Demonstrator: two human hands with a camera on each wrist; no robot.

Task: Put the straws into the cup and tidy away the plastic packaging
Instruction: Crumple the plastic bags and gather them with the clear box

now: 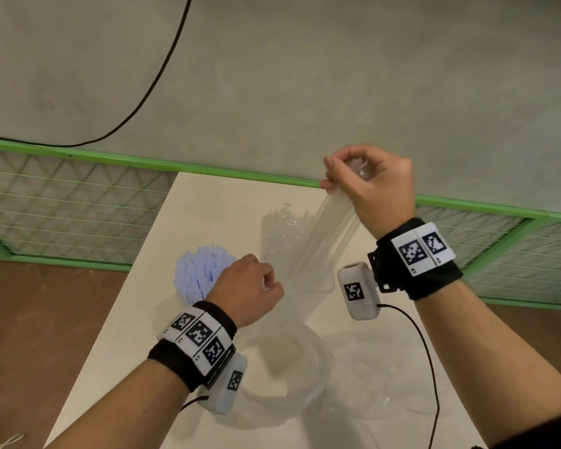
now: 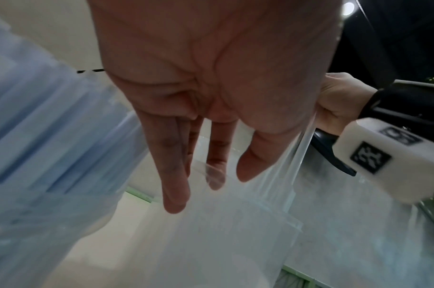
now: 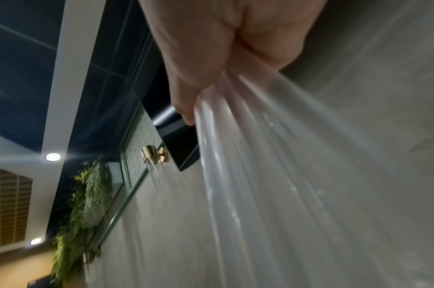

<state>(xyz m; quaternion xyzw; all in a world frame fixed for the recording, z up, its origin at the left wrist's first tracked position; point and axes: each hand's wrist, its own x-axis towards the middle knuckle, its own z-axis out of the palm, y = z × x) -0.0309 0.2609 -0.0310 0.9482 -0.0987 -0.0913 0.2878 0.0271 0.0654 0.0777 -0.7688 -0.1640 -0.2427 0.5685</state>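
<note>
Your right hand (image 1: 374,186) is raised above the far part of the worktop (image 1: 149,306), its grip curled tight around the bunched top of a clear plastic bag (image 1: 324,234). The right wrist view shows the film (image 3: 272,175) gathered into pleats where it leaves your fist (image 3: 211,58) and fanning out below. From that fist the bag stretches down and toward you in a taut, creased band.

Your left hand (image 1: 250,293) is lower and nearer to you, at the other end of that band. In the head view its fingers look curled in at the plastic, but the left wrist view shows your fingers (image 2: 174,165) fairly straight with the film lying across them, so I cannot tell whether this grip pinches the bag or only rests against it.

The straws (image 1: 201,273), pale blue and white, stand upright as a bundle just left of your left hand, their tips fanned out; the cup under them is hidden behind your wrist. In the left wrist view they show as a blurred blue mass (image 2: 50,126) at the left.

More clear packaging (image 1: 279,228) rises crumpled behind the stretched band, and loose film (image 1: 292,361) lies on the worktop between your forearms. A black cable (image 1: 428,351) runs from your right wrist camera toward you. Beyond the worktop's far edge runs a green-framed mesh panel (image 1: 78,202).
</note>
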